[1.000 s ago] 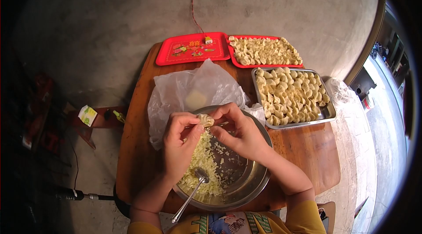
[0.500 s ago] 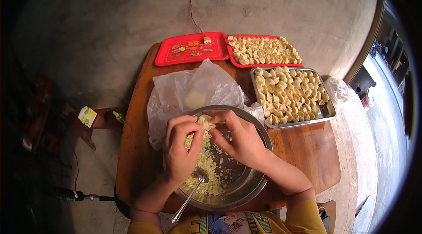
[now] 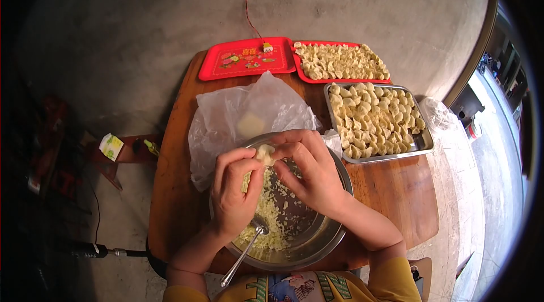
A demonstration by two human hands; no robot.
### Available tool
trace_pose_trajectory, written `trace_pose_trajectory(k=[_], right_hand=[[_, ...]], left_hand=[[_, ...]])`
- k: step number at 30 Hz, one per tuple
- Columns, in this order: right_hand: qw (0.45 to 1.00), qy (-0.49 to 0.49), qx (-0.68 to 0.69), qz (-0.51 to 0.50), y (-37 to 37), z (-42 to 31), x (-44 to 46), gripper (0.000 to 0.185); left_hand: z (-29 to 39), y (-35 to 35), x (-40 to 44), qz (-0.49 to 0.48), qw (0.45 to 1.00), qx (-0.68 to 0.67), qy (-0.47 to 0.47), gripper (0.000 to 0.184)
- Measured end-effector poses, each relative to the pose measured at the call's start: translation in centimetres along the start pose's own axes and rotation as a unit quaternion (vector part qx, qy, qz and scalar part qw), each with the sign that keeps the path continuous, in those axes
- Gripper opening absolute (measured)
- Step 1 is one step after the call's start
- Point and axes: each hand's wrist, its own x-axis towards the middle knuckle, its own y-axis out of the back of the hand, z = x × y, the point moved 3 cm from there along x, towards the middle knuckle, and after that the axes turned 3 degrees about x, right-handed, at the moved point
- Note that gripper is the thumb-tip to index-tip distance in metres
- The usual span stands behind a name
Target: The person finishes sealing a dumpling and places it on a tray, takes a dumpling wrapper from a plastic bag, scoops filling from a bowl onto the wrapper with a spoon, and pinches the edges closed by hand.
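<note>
A pale folded dumpling (image 3: 264,154) is pinched between my two hands over the far side of a metal bowl (image 3: 334,239). My left hand (image 3: 233,188) grips its left side with fingers and thumb closed. On its right edge are the curled fingertips of my right hand (image 3: 310,174). Chopped pale-green filling (image 3: 272,222) lies in the bowl, mostly to the left. A metal spoon (image 3: 243,259) rests in the filling, its handle over the near rim. Just beyond the bowl, a plastic bag (image 3: 218,115) holds pale round wrappers (image 3: 251,125).
A metal tray (image 3: 385,157) full of dumplings stands right of the bag. Behind it is a red tray (image 3: 317,79) of more dumplings. A patterned red tray (image 3: 212,69) holds a plug on a cord (image 3: 267,47). The wooden table (image 3: 405,194) has a rounded right corner.
The fingers of my right hand have shifted slightly along the dumpling's edge, and the dumpling has turned a little. My left hand keeps its grip. The spoon and trays stay put.
</note>
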Motion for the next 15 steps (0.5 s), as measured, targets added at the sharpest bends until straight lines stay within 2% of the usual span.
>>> trace_pose_trajectory(k=[12, 15], right_hand=[[0.999, 0.019, -0.037, 0.0, 0.06, -0.09, -0.14, 0.028], [1.0, -0.023, -0.002, 0.012, 0.08, -0.03, -0.1, 0.028]], left_hand=[[0.29, 0.07, 0.17, -0.004, 1.0, -0.014, -0.004, 0.028], [-0.19, -0.04, -0.08, -0.005, 0.998, -0.045, 0.035, 0.027]])
